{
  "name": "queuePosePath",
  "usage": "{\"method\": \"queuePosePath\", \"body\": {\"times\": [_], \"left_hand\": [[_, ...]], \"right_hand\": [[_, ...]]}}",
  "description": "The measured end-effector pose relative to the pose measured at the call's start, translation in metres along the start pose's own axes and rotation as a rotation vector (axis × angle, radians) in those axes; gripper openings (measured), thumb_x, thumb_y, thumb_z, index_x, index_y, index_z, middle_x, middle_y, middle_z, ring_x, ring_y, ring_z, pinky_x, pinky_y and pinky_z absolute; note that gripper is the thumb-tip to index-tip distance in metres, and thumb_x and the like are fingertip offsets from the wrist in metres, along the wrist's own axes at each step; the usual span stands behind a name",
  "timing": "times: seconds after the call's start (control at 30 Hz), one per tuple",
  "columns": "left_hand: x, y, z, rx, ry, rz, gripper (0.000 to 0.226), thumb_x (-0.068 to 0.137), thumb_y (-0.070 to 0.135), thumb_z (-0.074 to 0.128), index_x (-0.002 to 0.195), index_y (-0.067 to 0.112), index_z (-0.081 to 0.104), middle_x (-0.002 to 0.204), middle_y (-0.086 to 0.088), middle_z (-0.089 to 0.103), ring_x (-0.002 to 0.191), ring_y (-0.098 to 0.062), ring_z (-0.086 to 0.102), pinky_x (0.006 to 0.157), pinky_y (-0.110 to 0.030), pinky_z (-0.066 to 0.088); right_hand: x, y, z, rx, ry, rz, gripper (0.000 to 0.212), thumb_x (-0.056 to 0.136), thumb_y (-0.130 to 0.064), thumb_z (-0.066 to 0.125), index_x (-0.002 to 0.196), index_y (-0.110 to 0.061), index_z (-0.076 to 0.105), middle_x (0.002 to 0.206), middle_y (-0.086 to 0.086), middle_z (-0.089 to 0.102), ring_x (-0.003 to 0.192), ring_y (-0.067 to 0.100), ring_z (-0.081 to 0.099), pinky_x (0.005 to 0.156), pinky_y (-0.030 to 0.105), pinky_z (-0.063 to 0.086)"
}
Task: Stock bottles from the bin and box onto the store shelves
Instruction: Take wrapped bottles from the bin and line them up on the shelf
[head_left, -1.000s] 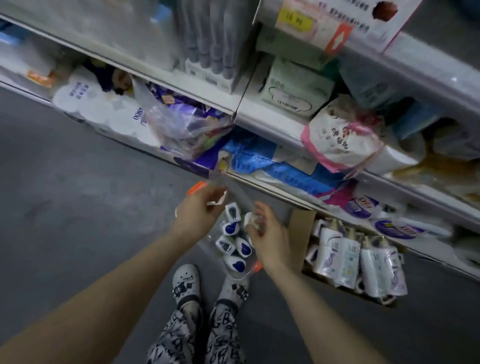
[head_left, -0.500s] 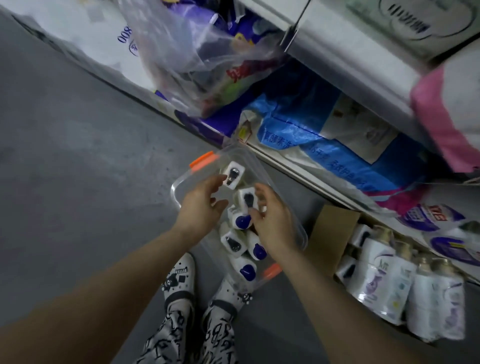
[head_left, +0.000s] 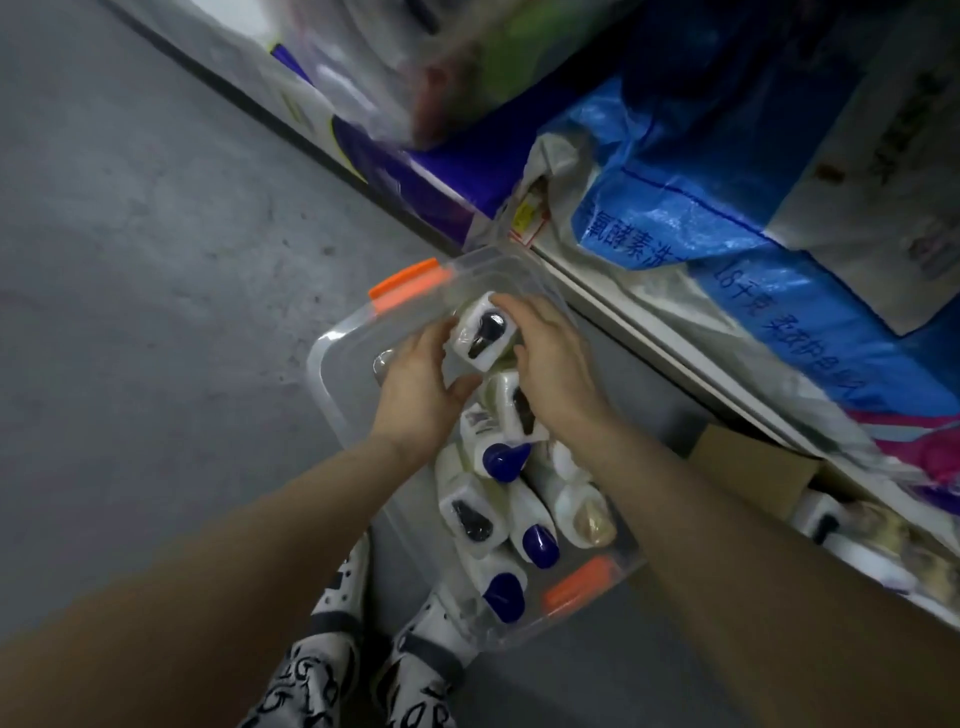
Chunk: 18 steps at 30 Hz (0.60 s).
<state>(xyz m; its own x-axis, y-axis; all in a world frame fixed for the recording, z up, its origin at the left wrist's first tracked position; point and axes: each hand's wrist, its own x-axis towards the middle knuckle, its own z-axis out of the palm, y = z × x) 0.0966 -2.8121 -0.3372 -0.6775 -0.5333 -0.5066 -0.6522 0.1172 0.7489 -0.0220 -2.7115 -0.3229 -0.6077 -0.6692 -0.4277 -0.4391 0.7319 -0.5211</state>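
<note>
1. Grip state: the left grip (head_left: 415, 384) and the right grip (head_left: 553, 364) both hold one white bottle (head_left: 485, 332). Their fingers curl round its opposite sides, and the right grip's fingers lie over its far edge.
2. Location: the held bottle is at the far end of the clear bin (head_left: 332, 374), near the orange latch (head_left: 408, 283) and above the bottles lying in the bin.
3. Handling (judgement): the body looks like rigid plastic with a glossy, probably slippery surface. Expect moderate weight if it is full. Take hold across the broad sides of the body, not by the cap.
4. Remaining stock: blue-capped bottles (head_left: 501, 460) lie heaped in the bin. More bottles sit in the cardboard box (head_left: 748, 467) to the right, against the shelf (head_left: 623, 312).
5. Writing: the dark marking on the held bottle cannot be read. The blue sack (head_left: 727, 218) on the shelf carries Chinese characters, including "18千克". The rest is blurred.
</note>
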Motion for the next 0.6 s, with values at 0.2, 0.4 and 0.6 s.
{"method": "queuePosePath", "body": {"times": [0.2,0.4,0.6], "left_hand": [[0.007,-0.022,0.028,-0.075,0.036,-0.043,0.066,0.084,0.016,0.075,0.141,0.022,0.043,0.137,0.0,0.047,0.109,-0.012,0.059,0.097,-0.032,0.052],[0.008,-0.024,0.033,-0.12,0.081,-0.038,0.066,0.082,0.008,0.075,0.139,0.023,0.045,0.135,-0.002,0.048,0.109,-0.014,0.061,0.1,-0.036,0.051],[-0.007,-0.011,0.014,-0.119,0.132,0.001,0.059,0.082,0.001,0.073,0.132,0.024,0.053,0.129,0.007,0.049,0.108,-0.015,0.061,0.099,-0.034,0.051]], "right_hand": [[0.03,0.014,0.008,-0.085,-0.101,-0.16,0.057,0.095,0.003,0.043,0.148,-0.018,0.044,0.146,0.008,0.049,0.13,0.026,0.047,0.107,0.034,0.04],[0.042,0.01,0.007,-0.286,-0.115,-0.202,0.054,0.092,-0.004,0.057,0.142,-0.02,0.046,0.13,0.008,0.061,0.111,0.026,0.062,0.093,0.043,0.053],[0.011,0.005,0.011,-0.171,-0.006,-0.173,0.046,0.087,-0.002,0.064,0.128,-0.021,0.056,0.116,0.006,0.066,0.096,0.028,0.067,0.079,0.042,0.056]]}}
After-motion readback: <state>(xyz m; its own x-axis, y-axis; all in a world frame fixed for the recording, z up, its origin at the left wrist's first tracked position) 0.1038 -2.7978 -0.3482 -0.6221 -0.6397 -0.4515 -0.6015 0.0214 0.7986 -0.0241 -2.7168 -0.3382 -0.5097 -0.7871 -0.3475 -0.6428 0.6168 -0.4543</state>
